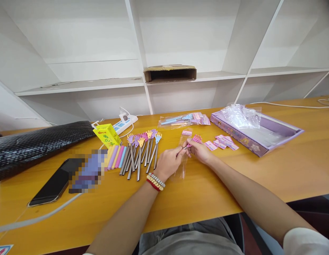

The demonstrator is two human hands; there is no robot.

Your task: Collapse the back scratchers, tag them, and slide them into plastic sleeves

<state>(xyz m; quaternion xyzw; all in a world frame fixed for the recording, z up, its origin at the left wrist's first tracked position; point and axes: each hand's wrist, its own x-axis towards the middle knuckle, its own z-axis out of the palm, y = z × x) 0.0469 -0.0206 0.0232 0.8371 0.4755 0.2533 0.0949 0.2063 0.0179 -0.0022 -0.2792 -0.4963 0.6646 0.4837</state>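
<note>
A pink hand-shaped back scratcher head [196, 138] shows between my two hands. Fingers of my right hand [203, 151] are closed around it. Thumb and fingers of my left hand [169, 162] pinch at its neck, the hands meeting there. Under them lies a clear plastic sleeve [183, 170] on the table. Left of my left hand is a pile of back scratchers [139, 156], with metal rods and purple, yellow, blue and pink hand heads. Several coloured tubes [118, 157] lie beside the pile. Small pink cards [223, 141] rest right of my right hand.
Bagged back scratchers [184, 120] lie at the back. A purple box tray [276, 129] with clear bags is on the right. To the left are a yellow carton [106, 134], a power strip [126, 124], a phone [55, 182] and a black wrapped roll [45, 147].
</note>
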